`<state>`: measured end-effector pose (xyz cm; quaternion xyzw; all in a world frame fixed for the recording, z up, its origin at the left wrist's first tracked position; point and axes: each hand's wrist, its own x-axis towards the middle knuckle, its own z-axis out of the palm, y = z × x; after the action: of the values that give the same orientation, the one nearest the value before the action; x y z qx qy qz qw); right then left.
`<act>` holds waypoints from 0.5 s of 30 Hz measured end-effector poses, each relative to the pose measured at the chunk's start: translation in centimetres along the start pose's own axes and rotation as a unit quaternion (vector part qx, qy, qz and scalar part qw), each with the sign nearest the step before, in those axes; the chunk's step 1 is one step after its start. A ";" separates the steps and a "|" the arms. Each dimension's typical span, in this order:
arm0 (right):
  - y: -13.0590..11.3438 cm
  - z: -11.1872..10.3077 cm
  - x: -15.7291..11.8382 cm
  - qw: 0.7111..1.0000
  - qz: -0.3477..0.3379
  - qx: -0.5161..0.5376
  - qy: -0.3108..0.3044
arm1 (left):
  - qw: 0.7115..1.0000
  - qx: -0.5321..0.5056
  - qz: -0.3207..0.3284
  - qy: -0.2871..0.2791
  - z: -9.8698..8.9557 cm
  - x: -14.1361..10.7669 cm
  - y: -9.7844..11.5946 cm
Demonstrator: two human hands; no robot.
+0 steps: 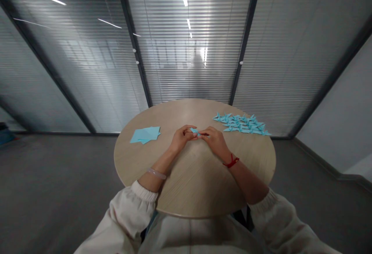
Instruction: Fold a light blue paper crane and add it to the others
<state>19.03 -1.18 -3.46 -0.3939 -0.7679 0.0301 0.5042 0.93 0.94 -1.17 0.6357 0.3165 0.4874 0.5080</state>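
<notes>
Between my two hands, over the middle of the table, is a small piece of folded light-blue paper [194,130]. My left hand [183,137] pinches it from the left, its fingers closed around the far and near sides. From the right, my right hand [214,139] has its thumb and fingertips closed on the paper's other end. Fingers cover much of the paper, so its exact folded shape cannot be made out.
A round wooden table [192,184] stands before me. Loose blue paper sheets [145,134] lie at its left. Several folded blue paper cranes [242,123] sit in rows at the far right, near the edge. Behind are glass panels with blinds [192,79].
</notes>
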 end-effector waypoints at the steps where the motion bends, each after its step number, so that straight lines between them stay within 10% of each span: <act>1: 0.1 0.1 0.0 0.999 0.022 0.036 0.007 | 1.000 -0.002 0.000 -0.005 -0.1 0.1 0.0; 8: 0.8 0.4 0.2 0.963 0.149 0.222 0.011 | 1.000 -0.018 0.009 -0.014 -0.4 0.3 0.1; 15: 0.5 0.3 0.1 0.982 0.091 0.165 0.026 | 0.999 0.037 0.030 -0.015 -0.6 0.4 -0.1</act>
<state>19.06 -0.66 -3.69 -0.3746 -0.7001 0.1921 0.5768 0.53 1.57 -1.14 0.6706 0.3072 0.4808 0.4740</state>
